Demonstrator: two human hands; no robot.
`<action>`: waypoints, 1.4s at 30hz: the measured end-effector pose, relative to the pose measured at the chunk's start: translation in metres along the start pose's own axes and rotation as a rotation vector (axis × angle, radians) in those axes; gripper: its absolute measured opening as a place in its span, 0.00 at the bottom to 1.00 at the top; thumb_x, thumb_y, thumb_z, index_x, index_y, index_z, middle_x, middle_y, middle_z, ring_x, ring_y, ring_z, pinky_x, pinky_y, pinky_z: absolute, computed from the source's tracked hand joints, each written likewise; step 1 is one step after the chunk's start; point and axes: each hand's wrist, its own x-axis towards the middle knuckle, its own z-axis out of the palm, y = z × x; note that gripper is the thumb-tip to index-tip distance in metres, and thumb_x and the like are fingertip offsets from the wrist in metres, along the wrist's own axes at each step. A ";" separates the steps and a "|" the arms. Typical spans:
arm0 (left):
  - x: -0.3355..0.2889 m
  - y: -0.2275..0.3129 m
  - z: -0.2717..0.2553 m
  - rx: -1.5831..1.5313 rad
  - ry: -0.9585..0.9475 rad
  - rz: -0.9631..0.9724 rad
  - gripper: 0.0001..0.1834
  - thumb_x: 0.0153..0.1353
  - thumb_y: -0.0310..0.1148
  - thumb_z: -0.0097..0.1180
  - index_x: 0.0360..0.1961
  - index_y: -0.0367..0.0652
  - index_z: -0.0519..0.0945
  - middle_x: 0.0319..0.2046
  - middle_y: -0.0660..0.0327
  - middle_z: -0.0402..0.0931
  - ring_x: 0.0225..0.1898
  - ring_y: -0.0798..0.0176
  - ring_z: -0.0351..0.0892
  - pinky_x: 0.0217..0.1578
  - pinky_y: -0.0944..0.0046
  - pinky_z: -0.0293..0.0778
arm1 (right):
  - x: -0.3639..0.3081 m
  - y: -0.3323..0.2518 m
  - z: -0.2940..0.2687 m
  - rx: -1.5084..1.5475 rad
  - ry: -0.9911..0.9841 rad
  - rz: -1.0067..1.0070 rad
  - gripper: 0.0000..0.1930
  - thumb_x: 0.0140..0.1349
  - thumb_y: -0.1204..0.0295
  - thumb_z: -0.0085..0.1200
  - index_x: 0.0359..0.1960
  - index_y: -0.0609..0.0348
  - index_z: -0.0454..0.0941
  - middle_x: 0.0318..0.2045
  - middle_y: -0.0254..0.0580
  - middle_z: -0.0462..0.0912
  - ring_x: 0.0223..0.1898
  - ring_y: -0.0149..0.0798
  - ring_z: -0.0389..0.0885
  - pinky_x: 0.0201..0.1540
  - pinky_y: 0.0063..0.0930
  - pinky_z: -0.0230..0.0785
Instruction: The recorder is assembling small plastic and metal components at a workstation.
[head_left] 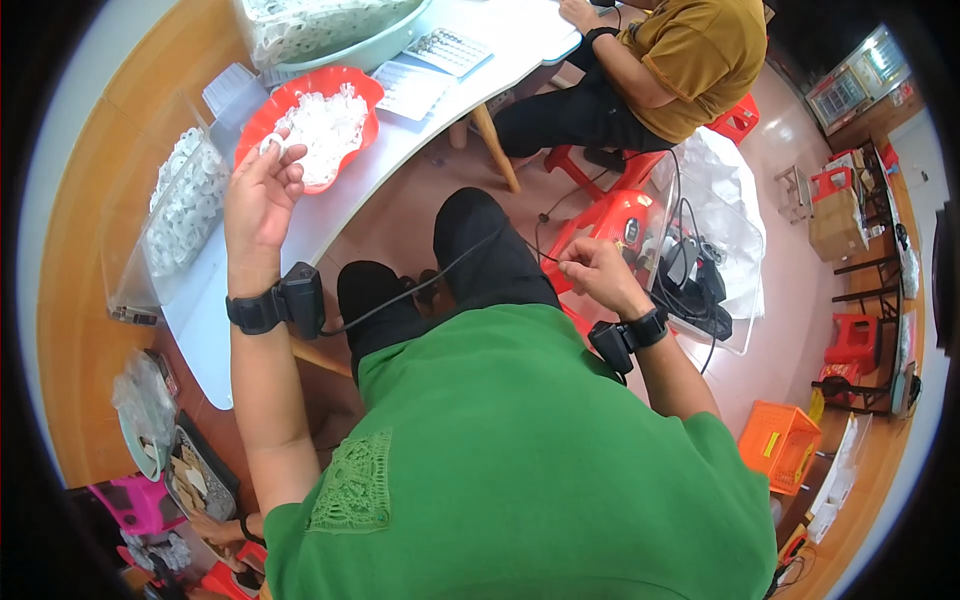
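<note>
Raised over the near side of a red scalloped bowl [369, 92], my left hand [262, 195] pinches a small white ring-like piece [271, 143] between thumb and forefinger. Its other fingers are loosely curled. The bowl holds a heap of small white pieces [325, 125] much like it. My right hand [598, 272] is at the right of my lap, thumb and fingers pinched on a thin black cable [541, 255]. That cable runs across my thighs toward the black device [300, 298] on my left wrist. A similar device [612, 345] is strapped to my right wrist.
A clear bin of white pieces [186, 195] stands left on the white table [205, 330]. Behind the bowl are a pale tub [385, 40] and printed sheets [415, 88]. A seated person in mustard [695, 65] is across; red stools [615, 215] and a clear box of cables [700, 290] are right.
</note>
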 end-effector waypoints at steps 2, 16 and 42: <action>-0.004 0.001 0.000 0.003 -0.010 0.024 0.17 0.65 0.31 0.47 0.53 0.36 0.69 0.36 0.56 0.77 0.28 0.72 0.72 0.27 0.73 0.71 | 0.005 -0.002 0.001 -0.069 -0.046 -0.074 0.04 0.59 0.75 0.52 0.29 0.64 0.74 0.20 0.29 0.72 0.20 0.22 0.72 0.22 0.18 0.68; -0.029 -0.006 -0.006 -0.006 0.046 0.018 0.18 0.66 0.31 0.46 0.55 0.34 0.68 0.35 0.56 0.77 0.29 0.72 0.72 0.28 0.75 0.70 | 0.006 -0.008 -0.013 -0.034 -0.053 0.004 0.02 0.58 0.78 0.52 0.29 0.64 0.74 0.20 0.29 0.72 0.20 0.22 0.71 0.22 0.17 0.65; -0.002 -0.020 0.036 0.115 0.014 0.114 0.17 0.66 0.27 0.45 0.54 0.33 0.67 0.33 0.57 0.75 0.24 0.72 0.69 0.22 0.75 0.64 | 0.005 0.027 -0.054 0.020 -0.076 0.208 0.05 0.55 0.76 0.56 0.27 0.65 0.75 0.18 0.32 0.73 0.21 0.23 0.71 0.24 0.21 0.64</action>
